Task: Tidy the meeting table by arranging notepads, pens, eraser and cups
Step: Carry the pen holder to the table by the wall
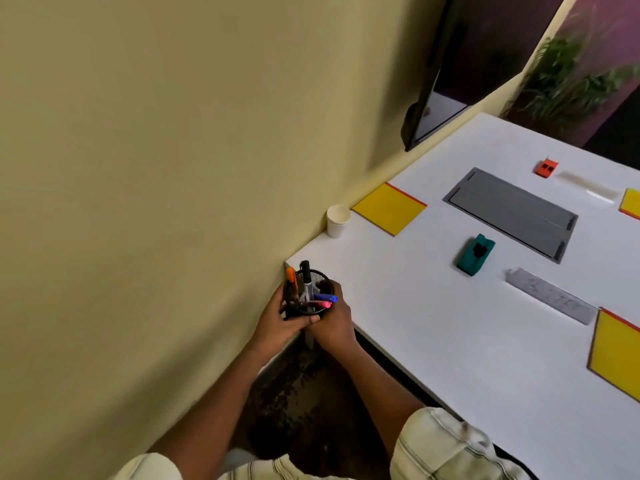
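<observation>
A black mesh pen holder (pixel 317 278) with several pens, among them orange, black, blue and pink ones, is at the near left corner of the white table (pixel 433 327). My left hand (pixel 280 320) and my right hand (pixel 334 323) both grip it from either side. A white paper cup (pixel 337 221) stands by the wall. Yellow notepads lie beside the cup (pixel 389 209), at the right edge (pixel 616 355) and at the far right (pixel 631 202). A teal eraser (pixel 474 254) and an orange eraser (pixel 546 168) lie on the table.
A grey cable hatch (pixel 512 213) is set in the table's middle. A grey name plate (pixel 550 296) lies near it. A yellow wall (pixel 173 168) runs along the table's left side, with a dark screen (pixel 433 81) on it. Plants stand at the far end.
</observation>
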`<state>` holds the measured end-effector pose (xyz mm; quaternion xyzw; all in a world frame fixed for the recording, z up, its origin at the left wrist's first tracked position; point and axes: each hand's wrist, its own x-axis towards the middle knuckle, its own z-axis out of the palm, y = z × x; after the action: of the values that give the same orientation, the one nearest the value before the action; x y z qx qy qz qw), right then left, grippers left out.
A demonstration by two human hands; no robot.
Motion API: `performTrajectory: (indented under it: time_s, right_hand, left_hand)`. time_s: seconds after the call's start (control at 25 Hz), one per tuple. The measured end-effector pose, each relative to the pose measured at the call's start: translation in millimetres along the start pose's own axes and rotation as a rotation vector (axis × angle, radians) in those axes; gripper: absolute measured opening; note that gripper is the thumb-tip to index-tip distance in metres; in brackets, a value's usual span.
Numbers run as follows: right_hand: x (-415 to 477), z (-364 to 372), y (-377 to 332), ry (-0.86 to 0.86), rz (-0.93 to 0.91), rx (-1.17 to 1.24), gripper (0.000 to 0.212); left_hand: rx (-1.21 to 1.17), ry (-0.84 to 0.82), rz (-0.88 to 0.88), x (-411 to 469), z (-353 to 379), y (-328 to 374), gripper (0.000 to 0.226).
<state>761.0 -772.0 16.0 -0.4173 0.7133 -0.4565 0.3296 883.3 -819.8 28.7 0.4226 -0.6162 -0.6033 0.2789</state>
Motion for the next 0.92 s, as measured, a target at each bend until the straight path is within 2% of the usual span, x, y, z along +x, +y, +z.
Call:
performTrajectory:
  time_s: [0.16,0.44,0.6,0.68,0.76,0.92]
  right_hand:
    - [34.8,-20.8,10.0,0.139,0.043,0.043,0.071]
    - [100.4,-68.1,0.3,0.403,0.091,0.055,0.087]
    - [131.1,-86.5,-0.6,0.558,0.119,0.104,0.088]
    - [145.2,-98.1,3.4,0.626,0.158,0.121,0.086]
    - [159.9,-111.8,12.0,0.693,0.205,0.15,0.084]
    - [198.7,-151.2,31.2,0.772,0.227,0.188,0.082]
  left_hand:
    - [-0.004,-0.14,0.001,57.1,20.1,6.1,0.072]
    - [0.085,-0.4,0.061,163.8,53.4,34.5,0.075]
    - [0.14,-0.532,0.085,209.5,70.7,53.9,0.078]
    - [0.198,-0.581,0.086,228.5,80.2,56.9,0.086]
    - [0.333,-0.591,0.055,245.4,89.1,57.1,0.092]
    - [0.435,-0.485,0.035,286.1,114.8,66.9,0.066]
